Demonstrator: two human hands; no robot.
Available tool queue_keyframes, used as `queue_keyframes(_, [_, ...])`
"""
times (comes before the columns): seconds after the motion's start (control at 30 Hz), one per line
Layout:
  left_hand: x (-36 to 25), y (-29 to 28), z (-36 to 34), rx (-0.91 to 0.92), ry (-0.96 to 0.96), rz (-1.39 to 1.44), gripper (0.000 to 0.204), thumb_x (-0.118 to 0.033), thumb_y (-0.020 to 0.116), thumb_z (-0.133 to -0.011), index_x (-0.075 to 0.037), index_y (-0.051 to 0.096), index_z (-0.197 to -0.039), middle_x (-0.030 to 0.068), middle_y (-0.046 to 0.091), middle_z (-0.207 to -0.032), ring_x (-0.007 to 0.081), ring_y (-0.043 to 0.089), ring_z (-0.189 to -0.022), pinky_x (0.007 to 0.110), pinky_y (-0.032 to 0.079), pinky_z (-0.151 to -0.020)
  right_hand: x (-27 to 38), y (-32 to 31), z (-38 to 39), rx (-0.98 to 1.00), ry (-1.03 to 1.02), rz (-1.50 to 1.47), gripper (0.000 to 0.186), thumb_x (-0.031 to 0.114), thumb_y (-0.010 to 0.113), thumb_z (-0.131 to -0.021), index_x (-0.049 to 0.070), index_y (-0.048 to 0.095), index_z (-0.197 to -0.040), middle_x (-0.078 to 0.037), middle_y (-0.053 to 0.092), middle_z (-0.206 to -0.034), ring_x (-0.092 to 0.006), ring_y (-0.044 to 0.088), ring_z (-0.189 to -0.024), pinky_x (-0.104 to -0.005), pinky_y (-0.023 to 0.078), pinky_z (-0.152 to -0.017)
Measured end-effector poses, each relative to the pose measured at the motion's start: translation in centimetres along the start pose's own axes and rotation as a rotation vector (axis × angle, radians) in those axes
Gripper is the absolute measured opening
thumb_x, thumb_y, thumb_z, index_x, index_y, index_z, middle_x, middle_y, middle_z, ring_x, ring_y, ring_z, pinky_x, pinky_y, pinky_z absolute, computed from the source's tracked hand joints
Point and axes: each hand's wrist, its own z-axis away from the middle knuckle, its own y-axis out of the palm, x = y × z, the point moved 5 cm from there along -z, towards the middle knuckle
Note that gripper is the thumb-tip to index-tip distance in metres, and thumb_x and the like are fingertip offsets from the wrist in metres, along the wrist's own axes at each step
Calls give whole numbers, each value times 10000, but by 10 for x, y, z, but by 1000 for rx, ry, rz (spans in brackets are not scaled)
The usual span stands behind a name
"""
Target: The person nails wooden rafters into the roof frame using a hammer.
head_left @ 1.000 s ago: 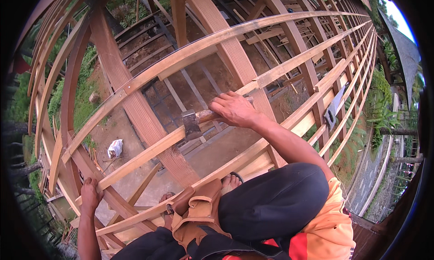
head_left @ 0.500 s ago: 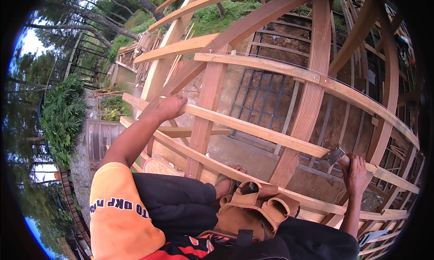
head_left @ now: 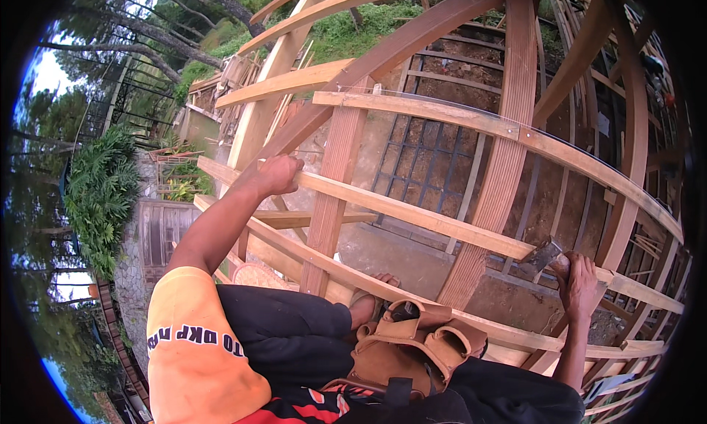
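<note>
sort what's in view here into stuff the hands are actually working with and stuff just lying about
In use:
- left hand gripping a timber batten
- right hand holding a hammer against the batten
- leather tool pouch at the waist

Lying about:
- stacked offcut planks by the trees
- metal grid on the ground below

Left hand (head_left: 278,175) closed on end of pale timber batten (head_left: 412,212), arm stretched out from orange sleeve. Right hand (head_left: 579,285) wrapped round hammer (head_left: 543,256), metal head resting against same batten. Wooden roof frame (head_left: 508,140) crossed by rafters and battens seen under both hands. Brown leather tool pouch (head_left: 412,344) worn at waist, between dark-trousered legs. Ground and metal grid (head_left: 431,159) seen far below.
</note>
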Motion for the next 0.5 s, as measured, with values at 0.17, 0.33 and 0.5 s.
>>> queue_keyframes(0.17, [-3, 1, -3, -51, 41, -9, 350, -146, 749, -696, -24, 627, -1001, 187, 690, -996, 400, 641, -1007, 494, 523, -885, -3, -1, 1, -7, -2, 2, 415, 129, 748, -775, 48, 551, -1132, -157, 607, -1062, -380, 564, -1020, -451, 442, -923])
queue_keyframes(0.33, [-9, 4, 3, 8, -13, -25, 366, -180, 752, -733, -49, 626, -1051, 168, 694, -1020, 360, 640, -1042, 482, 521, -900, -3, -3, -3, 49, 16, 16, 422, 133, 751, -772, 50, 554, -1136, -152, 610, -1078, -372, 565, -1031, -452, 442, -929])
queue_keyframes(0.5, [-15, 17, 10, -110, -118, -74, 425, -178, 732, -750, -11, 587, -1113, 185, 650, -1132, 358, 600, -1119, 490, 486, -945, 2, -1, 2, -41, -12, -11, 387, 200, 732, -826, 36, 558, -1131, -165, 607, -1035, -374, 568, -997, -463, 435, -903])
